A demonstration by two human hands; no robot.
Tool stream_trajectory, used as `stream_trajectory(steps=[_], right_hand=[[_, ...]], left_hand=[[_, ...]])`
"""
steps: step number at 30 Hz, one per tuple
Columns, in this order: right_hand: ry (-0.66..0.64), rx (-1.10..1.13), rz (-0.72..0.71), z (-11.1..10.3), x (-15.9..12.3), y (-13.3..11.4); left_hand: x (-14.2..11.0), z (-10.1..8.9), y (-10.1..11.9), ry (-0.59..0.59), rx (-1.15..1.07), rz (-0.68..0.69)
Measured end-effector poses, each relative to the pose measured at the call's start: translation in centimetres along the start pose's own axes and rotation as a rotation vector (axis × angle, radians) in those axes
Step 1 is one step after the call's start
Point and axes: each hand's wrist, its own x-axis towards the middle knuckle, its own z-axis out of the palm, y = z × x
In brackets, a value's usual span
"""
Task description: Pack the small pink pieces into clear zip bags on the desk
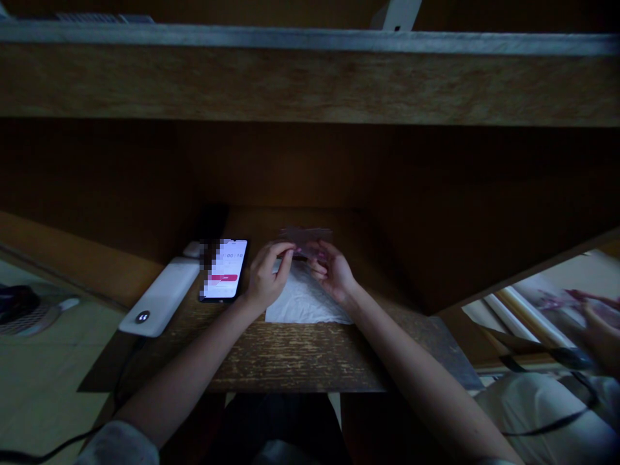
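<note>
Between my two hands is a thin, see-through plastic piece (306,237), flat and faintly pinkish. It could be a small bag or a sheet; the dim light hides which. My left hand (268,276) pinches its near left edge between thumb and fingers. At the right edge, my right hand (335,272) has its fingers curled against the plastic, palm partly turned up. Below both hands a white cloth or tissue (305,300) lies spread and slightly wrinkled on the wooden desk (290,358).
Left of my hands lie a lit phone (225,271) showing a timer and a white power bank (162,294) with a black cable (123,371). A wooden shelf edge (310,84) crosses above. At the right, another person's hand (600,326) shows beyond the side panel (508,213).
</note>
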Motion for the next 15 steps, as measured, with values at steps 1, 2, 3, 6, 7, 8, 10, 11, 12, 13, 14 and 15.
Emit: stream_trajectory(steps=[1,2,3,6,7,8,10,11,12,13,14,15], right_hand=[[0.004,0.019,0.016,0.01,0.0,0.0],[0.006,0.043,0.032,0.04,-0.01,0.0],[0.009,0.068,0.048,0.07,-0.01,0.0],[0.008,0.134,0.081,0.1,0.0,0.07],[0.001,0.156,0.089,0.07,0.02,0.11],[-0.011,0.18,0.096,0.02,0.06,0.16],[-0.038,0.232,0.106,-0.11,0.15,0.26],[-0.05,0.256,0.108,-0.18,0.2,0.3],[-0.059,0.276,0.108,-0.24,0.23,0.31],[-0.064,0.292,0.109,-0.29,0.25,0.31],[-0.066,0.304,0.11,-0.32,0.26,0.29],[-0.066,0.312,0.113,-0.33,0.25,0.25]], left_hand=[[-0.02,-0.01,-0.04,0.003,0.001,-0.006],[-0.04,-0.01,-0.07,0.007,0.0,-0.012],[-0.04,-0.01,-0.09,0.012,-0.005,-0.015],[-0.02,0.05,-0.14,0.012,-0.031,-0.007],[-0.01,0.07,-0.15,0.004,-0.042,0.003],[0.0,0.09,-0.18,-0.007,-0.052,0.017],[-0.01,0.13,-0.25,-0.035,-0.065,0.042],[-0.04,0.14,-0.3,-0.044,-0.068,0.052],[-0.07,0.16,-0.35,-0.051,-0.069,0.06],[-0.1,0.18,-0.4,-0.057,-0.069,0.066],[-0.14,0.2,-0.44,-0.06,-0.068,0.071],[-0.18,0.23,-0.48,-0.065,-0.064,0.074]])
